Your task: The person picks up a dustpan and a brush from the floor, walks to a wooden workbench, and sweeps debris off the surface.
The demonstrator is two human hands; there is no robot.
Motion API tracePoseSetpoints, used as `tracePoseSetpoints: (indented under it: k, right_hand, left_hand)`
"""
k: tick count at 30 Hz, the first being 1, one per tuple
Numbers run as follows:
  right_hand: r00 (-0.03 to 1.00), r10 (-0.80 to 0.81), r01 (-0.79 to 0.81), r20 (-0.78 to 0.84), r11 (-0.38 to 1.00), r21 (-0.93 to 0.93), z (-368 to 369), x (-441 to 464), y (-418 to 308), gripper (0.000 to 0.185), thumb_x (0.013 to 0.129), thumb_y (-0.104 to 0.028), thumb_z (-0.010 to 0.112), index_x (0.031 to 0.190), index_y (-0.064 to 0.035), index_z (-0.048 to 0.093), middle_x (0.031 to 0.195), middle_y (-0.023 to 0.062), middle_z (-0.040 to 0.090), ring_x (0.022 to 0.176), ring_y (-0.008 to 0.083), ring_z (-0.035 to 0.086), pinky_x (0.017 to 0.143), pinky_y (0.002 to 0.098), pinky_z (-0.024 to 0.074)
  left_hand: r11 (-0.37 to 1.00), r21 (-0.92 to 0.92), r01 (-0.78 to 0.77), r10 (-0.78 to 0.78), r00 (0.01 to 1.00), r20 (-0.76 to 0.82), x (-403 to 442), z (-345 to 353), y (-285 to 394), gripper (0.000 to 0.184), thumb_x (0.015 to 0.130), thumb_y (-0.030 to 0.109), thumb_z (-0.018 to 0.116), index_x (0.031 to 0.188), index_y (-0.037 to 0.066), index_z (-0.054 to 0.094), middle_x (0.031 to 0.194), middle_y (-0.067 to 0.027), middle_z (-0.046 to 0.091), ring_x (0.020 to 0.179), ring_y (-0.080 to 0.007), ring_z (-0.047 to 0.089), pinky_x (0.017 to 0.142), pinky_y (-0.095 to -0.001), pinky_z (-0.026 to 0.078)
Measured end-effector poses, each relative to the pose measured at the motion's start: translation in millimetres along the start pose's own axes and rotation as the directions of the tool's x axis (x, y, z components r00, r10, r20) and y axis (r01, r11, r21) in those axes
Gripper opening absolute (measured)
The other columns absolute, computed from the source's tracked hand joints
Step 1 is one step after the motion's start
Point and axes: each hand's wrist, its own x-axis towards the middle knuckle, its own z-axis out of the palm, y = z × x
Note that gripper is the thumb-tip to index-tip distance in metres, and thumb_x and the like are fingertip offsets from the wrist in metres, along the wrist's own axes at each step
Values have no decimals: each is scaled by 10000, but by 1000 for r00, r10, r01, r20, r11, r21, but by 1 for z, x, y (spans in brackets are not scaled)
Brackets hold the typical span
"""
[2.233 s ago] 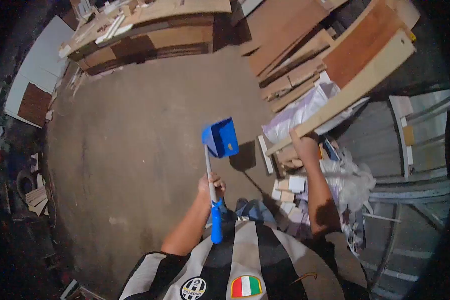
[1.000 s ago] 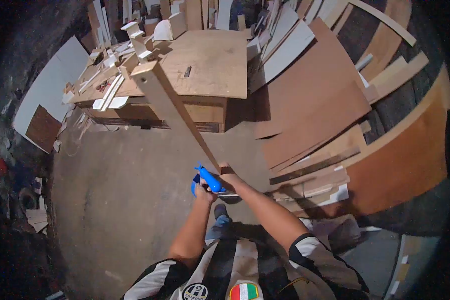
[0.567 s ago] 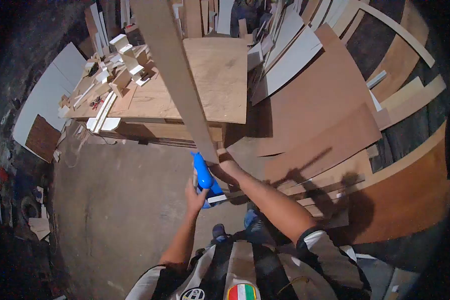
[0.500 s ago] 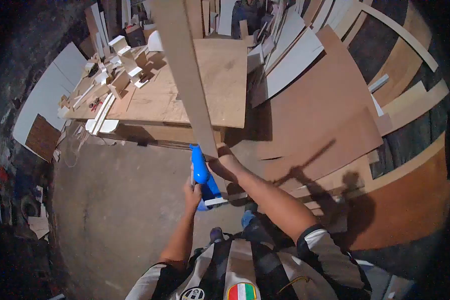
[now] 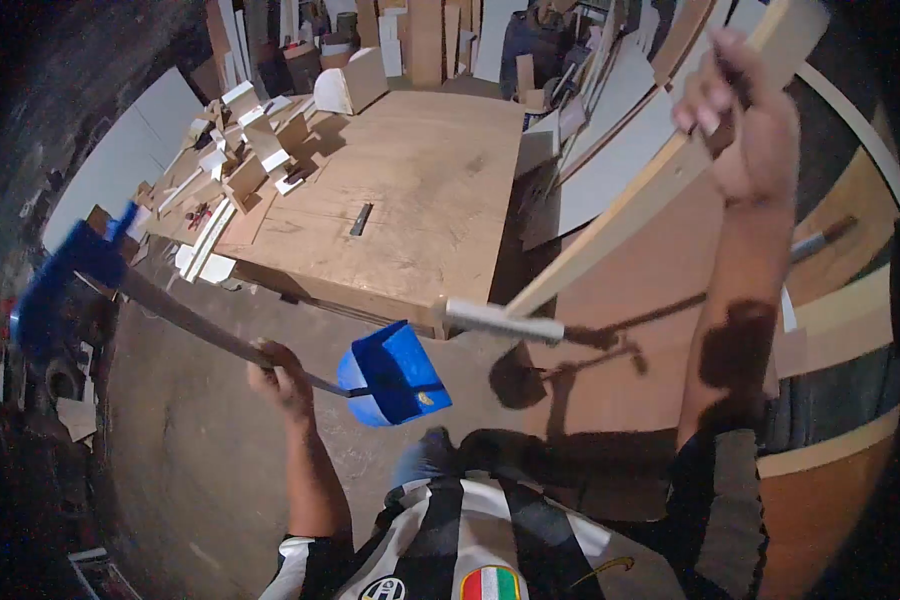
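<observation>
My left hand (image 5: 282,380) is closed round the grey pole of a blue dustpan (image 5: 395,380). The pan hangs open side up, right of the hand, and the pole's blue grip (image 5: 70,275) points to the far left. Raised at the upper right, my right hand (image 5: 740,120) has its fingers curled on a long wooden board (image 5: 610,225). The board slants down to the left. A short white crosspiece (image 5: 505,321) sits at its lower end, above the floor and right of the pan.
Ahead is a wooden workbench (image 5: 420,170) with offcuts (image 5: 260,140) piled on its left and a small dark tool (image 5: 361,219) on top. Brown sheets (image 5: 620,320) and white panels (image 5: 610,180) lean at the right. A white panel (image 5: 155,125) stands at the left.
My right hand has risen to the upper right, farther up the board, which now tilts right. My left hand has moved left, and the dustpan's grip has swung to the far left.
</observation>
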Motion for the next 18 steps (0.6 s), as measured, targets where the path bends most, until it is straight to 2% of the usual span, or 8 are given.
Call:
tracePoseSetpoints:
  k: [2,3,6,7,9,11,14,18]
  right_hand:
    - [998,-43,33,37,974,224,-2,39,13,142,838,-181,611,795,-56,559,530,15,410,463,127,447,484,277,409]
    - [998,-41,30,40,974,225,3,54,24,142,838,-181,611,795,-56,559,530,15,410,463,127,447,484,277,409]
    - [980,31,-1,-196,988,153,18,99,86,191,789,-184,693,771,-112,518,485,32,470,386,166,484,385,318,422]
    - [980,-156,152,-121,988,-40,20,119,119,161,791,-151,673,764,-86,528,511,31,467,414,150,474,415,302,412]
    - [942,-337,328,-3,919,-220,27,143,169,132,793,-117,652,756,-60,539,538,29,464,441,133,464,444,285,402]
    - [993,-70,73,-92,997,31,40,158,204,162,755,-58,676,724,-60,518,555,42,496,430,144,473,432,286,401]
    - [988,-1,3,-155,1000,16,51,175,249,191,752,-40,676,696,-68,495,545,45,492,425,153,475,433,283,402]
    - [982,105,-102,-157,994,27,39,191,317,207,756,-29,669,679,-70,482,546,44,490,435,148,480,428,281,394]
  left_hand:
    - [1000,16,-17,17,1000,-13,22,11,-5,310,961,241,465,713,61,415,569,18,406,501,-50,391,449,-203,303]
    - [999,41,-30,31,999,-39,33,14,-10,321,962,263,468,717,61,419,569,20,410,500,-47,391,447,-203,302]
    - [998,37,-45,48,996,-80,64,39,-23,337,964,291,466,719,63,426,570,22,418,499,-43,393,444,-202,300]
    - [999,3,-51,51,994,-96,75,49,-28,343,966,297,460,716,65,430,572,22,424,499,-42,395,444,-202,299]
    - [999,-2,-51,50,994,-97,94,67,-42,345,968,299,454,712,68,431,571,23,424,498,-40,394,444,-202,296]
    - [999,-5,-45,44,993,-106,108,80,-54,348,971,300,448,708,71,433,569,25,425,497,-39,393,444,-201,293]
    - [991,89,-99,110,985,-134,132,106,-68,315,945,313,474,792,38,479,618,6,429,515,-74,419,453,-218,324]
    - [999,-41,9,-14,993,-120,147,123,-102,318,942,305,484,766,41,480,584,13,404,499,-78,411,448,-221,329]
